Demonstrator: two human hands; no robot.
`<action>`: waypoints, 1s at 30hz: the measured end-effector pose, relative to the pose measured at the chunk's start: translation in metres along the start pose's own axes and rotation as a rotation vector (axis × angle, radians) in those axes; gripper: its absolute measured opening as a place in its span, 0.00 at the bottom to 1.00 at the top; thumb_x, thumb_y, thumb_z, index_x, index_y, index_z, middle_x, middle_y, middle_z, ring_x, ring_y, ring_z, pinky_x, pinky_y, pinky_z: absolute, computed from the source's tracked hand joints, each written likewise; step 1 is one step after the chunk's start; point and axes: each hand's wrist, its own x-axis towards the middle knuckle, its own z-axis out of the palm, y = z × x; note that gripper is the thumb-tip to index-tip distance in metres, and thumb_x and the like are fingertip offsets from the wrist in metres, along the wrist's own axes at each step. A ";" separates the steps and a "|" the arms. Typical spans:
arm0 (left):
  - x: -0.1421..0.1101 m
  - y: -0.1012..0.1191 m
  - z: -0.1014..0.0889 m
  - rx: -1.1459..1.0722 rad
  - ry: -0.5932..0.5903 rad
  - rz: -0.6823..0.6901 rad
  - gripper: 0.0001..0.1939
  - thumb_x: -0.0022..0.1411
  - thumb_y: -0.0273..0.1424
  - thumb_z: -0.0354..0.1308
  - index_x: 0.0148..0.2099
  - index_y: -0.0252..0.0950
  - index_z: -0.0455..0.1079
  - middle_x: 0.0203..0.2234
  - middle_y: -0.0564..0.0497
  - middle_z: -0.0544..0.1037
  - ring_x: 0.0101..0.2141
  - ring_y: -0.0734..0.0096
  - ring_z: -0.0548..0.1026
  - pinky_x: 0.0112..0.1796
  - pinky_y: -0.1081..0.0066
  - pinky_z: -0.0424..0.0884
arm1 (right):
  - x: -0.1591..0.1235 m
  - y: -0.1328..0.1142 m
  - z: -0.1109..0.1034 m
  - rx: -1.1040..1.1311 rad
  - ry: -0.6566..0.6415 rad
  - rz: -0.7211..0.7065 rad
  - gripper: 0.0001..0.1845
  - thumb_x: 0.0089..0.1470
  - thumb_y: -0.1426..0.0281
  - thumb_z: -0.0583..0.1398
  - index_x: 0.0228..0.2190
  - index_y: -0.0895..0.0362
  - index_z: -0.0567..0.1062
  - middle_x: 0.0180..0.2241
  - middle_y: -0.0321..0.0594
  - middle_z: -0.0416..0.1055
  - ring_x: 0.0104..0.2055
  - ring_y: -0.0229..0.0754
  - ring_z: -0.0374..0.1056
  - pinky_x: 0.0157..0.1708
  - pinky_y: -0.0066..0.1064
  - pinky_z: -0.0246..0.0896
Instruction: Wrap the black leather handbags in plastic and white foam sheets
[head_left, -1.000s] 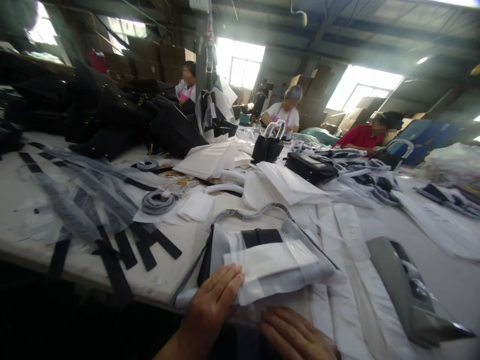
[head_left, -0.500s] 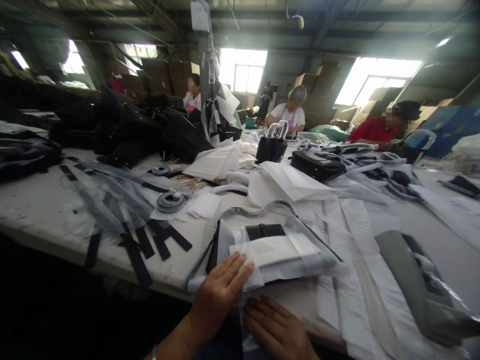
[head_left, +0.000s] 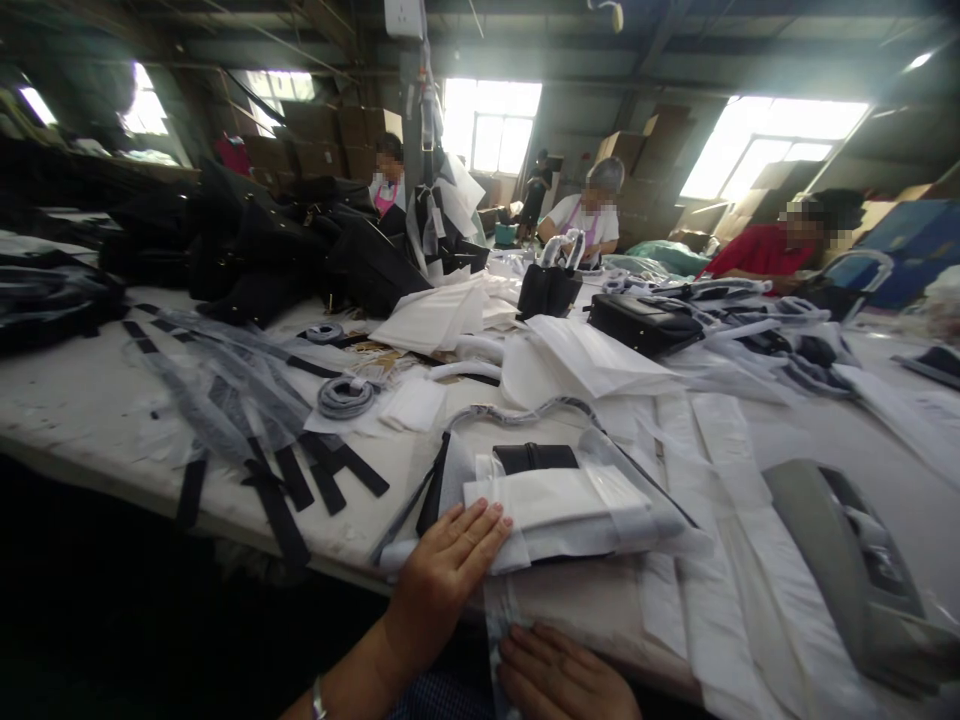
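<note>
A black handbag (head_left: 536, 457) lies at the table's front edge, partly covered by white sheets and translucent wrapping. Its wrapped handle (head_left: 517, 412) arches toward the back. My left hand (head_left: 442, 560) rests flat on the lower left of the white paper (head_left: 555, 500) over the bag, fingers stretched out and together. Lower down, past the table edge, my right hand (head_left: 562, 672) is laid with straight fingers against a clear plastic strip (head_left: 496, 615), which runs down from the bag's front. The right thumb is hidden, and no grip on the strip shows.
Black straps in clear film (head_left: 247, 420) spread out at left, beside a coiled wrapped cord (head_left: 346, 396). Behind lie white paper sheets (head_left: 592, 355) and black bags (head_left: 641, 322). A grey tape dispenser (head_left: 840, 570) stands at right, near long white strips (head_left: 739, 500). Co-workers sit across the table.
My right hand has moved down, farther from the bag, and more of the plastic strip shows. My left hand stays pressed on the paper. The view has shifted slightly.
</note>
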 end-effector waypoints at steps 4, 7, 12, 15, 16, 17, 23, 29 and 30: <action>-0.003 0.003 0.002 0.002 0.004 -0.002 0.20 0.73 0.23 0.42 0.63 0.34 0.63 0.57 0.48 0.73 0.58 0.63 0.69 0.55 0.57 0.72 | 0.015 0.002 -0.016 0.069 -0.032 0.020 0.18 0.68 0.75 0.49 0.41 0.61 0.78 0.41 0.40 0.81 0.47 0.38 0.76 0.57 0.30 0.61; -0.003 0.004 0.003 -0.006 0.013 -0.016 0.20 0.73 0.23 0.41 0.62 0.34 0.64 0.57 0.47 0.73 0.59 0.64 0.68 0.56 0.58 0.70 | 0.024 0.007 -0.029 0.127 -0.045 0.034 0.20 0.69 0.72 0.46 0.42 0.62 0.77 0.41 0.43 0.81 0.46 0.38 0.76 0.53 0.30 0.68; -0.004 0.009 0.002 -0.008 0.075 -0.076 0.19 0.73 0.25 0.43 0.59 0.35 0.69 0.51 0.44 0.76 0.53 0.62 0.72 0.52 0.62 0.71 | 0.043 0.018 -0.047 0.175 -0.084 0.045 0.14 0.67 0.73 0.51 0.45 0.63 0.76 0.41 0.43 0.81 0.46 0.38 0.76 0.52 0.30 0.69; -0.007 0.010 0.002 -0.046 0.067 -0.085 0.18 0.73 0.26 0.45 0.60 0.34 0.68 0.46 0.44 0.77 0.49 0.62 0.74 0.51 0.62 0.71 | 0.060 0.028 -0.054 0.185 -0.096 0.070 0.12 0.66 0.75 0.54 0.46 0.62 0.75 0.41 0.42 0.80 0.45 0.38 0.76 0.51 0.31 0.68; -0.008 0.010 0.002 -0.069 0.054 -0.080 0.18 0.73 0.25 0.45 0.61 0.34 0.67 0.46 0.44 0.77 0.49 0.62 0.73 0.51 0.61 0.70 | 0.067 0.033 -0.054 0.189 -0.091 0.086 0.12 0.66 0.75 0.54 0.46 0.61 0.75 0.40 0.42 0.80 0.45 0.38 0.76 0.51 0.31 0.68; -0.009 0.009 0.002 -0.094 0.048 -0.074 0.18 0.72 0.25 0.46 0.61 0.34 0.67 0.46 0.44 0.77 0.49 0.62 0.73 0.51 0.62 0.70 | 0.073 0.038 -0.054 0.195 -0.083 0.104 0.12 0.66 0.75 0.54 0.46 0.61 0.75 0.39 0.42 0.80 0.44 0.39 0.75 0.49 0.31 0.69; -0.013 0.005 0.002 -0.215 0.140 -0.063 0.13 0.71 0.25 0.49 0.52 0.32 0.73 0.47 0.46 0.78 0.52 0.63 0.71 0.54 0.63 0.69 | 0.100 0.059 -0.047 0.177 -0.100 0.255 0.19 0.66 0.76 0.48 0.43 0.56 0.78 0.34 0.43 0.76 0.34 0.40 0.74 0.32 0.31 0.72; -0.012 0.001 0.000 -0.219 0.172 -0.054 0.13 0.71 0.25 0.50 0.52 0.34 0.73 0.47 0.46 0.79 0.53 0.65 0.72 0.54 0.64 0.70 | 0.098 0.053 -0.056 0.030 -0.166 0.018 0.12 0.63 0.75 0.57 0.41 0.56 0.80 0.34 0.38 0.80 0.37 0.42 0.77 0.45 0.35 0.74; -0.012 0.000 0.000 -0.211 0.171 -0.041 0.14 0.71 0.25 0.49 0.53 0.34 0.73 0.47 0.46 0.79 0.53 0.66 0.72 0.55 0.65 0.70 | 0.092 0.050 -0.057 0.027 -0.208 -0.026 0.12 0.62 0.76 0.58 0.43 0.55 0.80 0.35 0.35 0.81 0.39 0.41 0.78 0.50 0.33 0.72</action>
